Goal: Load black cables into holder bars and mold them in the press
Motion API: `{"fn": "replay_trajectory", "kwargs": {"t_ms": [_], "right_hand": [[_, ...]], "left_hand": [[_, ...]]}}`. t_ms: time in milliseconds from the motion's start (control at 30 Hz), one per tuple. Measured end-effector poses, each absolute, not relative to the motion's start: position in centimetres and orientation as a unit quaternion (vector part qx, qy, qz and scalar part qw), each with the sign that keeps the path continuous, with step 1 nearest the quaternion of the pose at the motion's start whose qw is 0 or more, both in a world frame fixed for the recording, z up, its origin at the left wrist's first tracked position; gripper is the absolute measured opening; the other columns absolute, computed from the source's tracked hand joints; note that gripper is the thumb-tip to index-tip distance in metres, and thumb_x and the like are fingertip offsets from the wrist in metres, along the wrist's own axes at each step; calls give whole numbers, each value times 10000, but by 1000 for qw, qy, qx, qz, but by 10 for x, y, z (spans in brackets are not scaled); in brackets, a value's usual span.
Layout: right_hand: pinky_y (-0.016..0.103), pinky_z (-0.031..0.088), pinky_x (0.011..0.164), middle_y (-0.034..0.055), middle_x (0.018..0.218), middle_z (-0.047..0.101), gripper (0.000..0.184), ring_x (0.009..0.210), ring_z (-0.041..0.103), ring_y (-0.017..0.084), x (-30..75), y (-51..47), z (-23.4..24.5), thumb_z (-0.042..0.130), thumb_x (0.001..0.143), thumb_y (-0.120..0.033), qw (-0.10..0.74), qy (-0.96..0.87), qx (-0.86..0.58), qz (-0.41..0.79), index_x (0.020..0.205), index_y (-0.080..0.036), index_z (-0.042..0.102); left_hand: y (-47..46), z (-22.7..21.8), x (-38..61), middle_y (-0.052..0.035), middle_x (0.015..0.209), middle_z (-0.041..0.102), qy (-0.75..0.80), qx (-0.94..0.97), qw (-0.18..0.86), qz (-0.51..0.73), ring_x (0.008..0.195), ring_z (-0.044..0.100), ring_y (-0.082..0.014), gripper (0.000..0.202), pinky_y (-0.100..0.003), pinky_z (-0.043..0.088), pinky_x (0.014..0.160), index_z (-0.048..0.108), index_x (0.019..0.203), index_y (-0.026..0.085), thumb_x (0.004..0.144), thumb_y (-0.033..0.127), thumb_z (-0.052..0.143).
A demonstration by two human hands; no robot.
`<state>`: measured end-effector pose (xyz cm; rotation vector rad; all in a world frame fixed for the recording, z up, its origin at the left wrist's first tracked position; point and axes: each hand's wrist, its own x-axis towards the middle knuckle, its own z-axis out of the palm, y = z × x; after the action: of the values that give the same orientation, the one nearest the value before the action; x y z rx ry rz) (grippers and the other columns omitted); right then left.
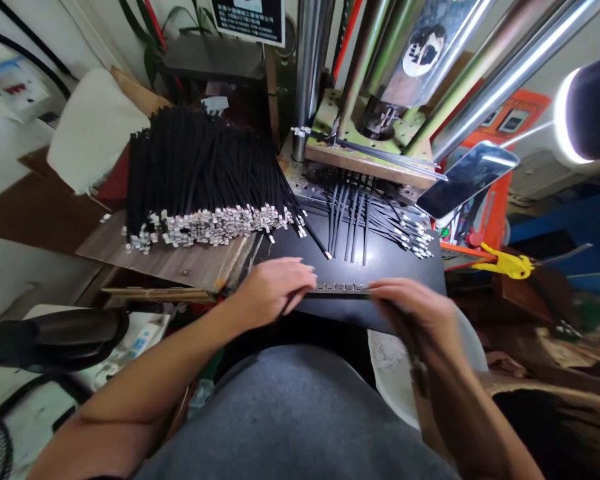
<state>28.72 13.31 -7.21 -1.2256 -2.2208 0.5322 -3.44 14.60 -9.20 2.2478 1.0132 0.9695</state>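
My left hand (pixel 275 291) curls around a thin black strip (pixel 289 305) at the near edge of a black plate (pixel 380 267). My right hand (pixel 413 313) is blurred and grips a similar dark strip (pixel 399 328) at the plate's edge. Between my fingertips lies a toothed metal bar (pixel 341 288), not touched by either hand. Black strips with metal ends (pixel 365 220) fan across the plate. A large pile of black strips with metal ends (pixel 205 187) lies on a wooden board (pixel 165 261) to the left.
A press with steel columns (pixel 307 73) and a wooden-edged platen (pixel 367 163) stands behind the plate. A phone (pixel 467 179) and a black lamp (pixel 590 110) project at right. A yellow tool (pixel 505 261) lies further right. My grey-clothed lap (pixel 295 420) fills the bottom.
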Motion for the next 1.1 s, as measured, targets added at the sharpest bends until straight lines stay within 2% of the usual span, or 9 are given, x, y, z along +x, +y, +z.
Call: {"fn": "replay_trajectory", "kwargs": {"t_ms": [67, 200, 267, 533, 700, 767, 900, 1000, 1100], "right_hand": [[262, 535, 778, 53, 969, 702, 150, 869, 677, 172, 256, 135, -92, 565, 946, -221, 312, -820, -405, 258, 978, -223, 711], [254, 525, 712, 38, 867, 697, 87, 786, 662, 154, 239, 146, -109, 628, 916, -214, 326, -786, -433, 297, 928, -206, 714], [259, 521, 700, 38, 854, 693, 98, 767, 655, 154, 242, 151, -109, 622, 906, -195, 311, -789, -435, 302, 920, -202, 719], [255, 502, 640, 54, 836, 660, 175, 705, 621, 149, 243, 150, -108, 556, 906, -151, 285, -822, -412, 271, 960, -187, 718], [297, 500, 657, 78, 831, 669, 208, 742, 623, 194, 235, 149, -102, 535, 892, -97, 212, -860, -420, 195, 952, -171, 720], [299, 510, 672, 80, 850, 688, 247, 753, 638, 196, 236, 150, -96, 511, 886, -62, 184, -872, -409, 195, 954, -171, 722], [265, 544, 742, 30, 902, 730, 178, 792, 687, 157, 251, 153, -92, 568, 920, -128, 261, -820, -425, 281, 981, -214, 712], [279, 556, 767, 14, 907, 737, 107, 817, 694, 158, 258, 153, -99, 608, 933, -188, 331, -781, -453, 273, 939, -225, 708], [307, 555, 782, 32, 955, 729, 140, 880, 670, 176, 257, 152, -105, 572, 956, -175, 335, -803, -428, 244, 967, -224, 702]], "left_hand": [[150, -106, -5, 6, 930, 710, 336, 850, 238, 329, 862, 666, -125, 93, -363, 485, 1038, 641, 944, 176, 935, 137, 557], [155, -109, 18, 2, 824, 648, 386, 836, 253, 295, 760, 617, -137, 51, -264, 517, 765, 569, 931, 175, 893, 141, 564], [156, -100, 22, -9, 818, 645, 402, 848, 237, 251, 768, 623, -162, 85, -269, 503, 723, 551, 948, 179, 881, 127, 548], [154, -74, 36, -31, 744, 652, 421, 893, 142, 69, 753, 664, -237, 156, -356, 533, 743, 557, 1029, 171, 909, 111, 475], [196, -83, 15, -53, 1163, 667, 400, 897, 177, 62, 1055, 647, -217, 356, -318, 513, 883, 555, 1215, 194, 889, 53, 526], [218, -88, 13, -70, 1199, 644, 433, 889, 141, 56, 1055, 641, -230, 360, -322, 511, 860, 560, 1239, 188, 901, 67, 532], [235, -97, 18, -62, 1082, 632, 405, 910, 91, 19, 916, 661, -207, 358, -289, 499, 746, 543, 1292, 205, 950, 115, 486], [231, -101, 17, -72, 1089, 601, 388, 920, 51, -6, 916, 649, -201, 335, -298, 499, 777, 578, 1249, 192, 971, 103, 412], [226, -101, 11, -73, 1091, 604, 373, 927, 44, -12, 929, 636, -204, 268, -327, 509, 834, 639, 1124, 173, 981, 123, 418]]}}
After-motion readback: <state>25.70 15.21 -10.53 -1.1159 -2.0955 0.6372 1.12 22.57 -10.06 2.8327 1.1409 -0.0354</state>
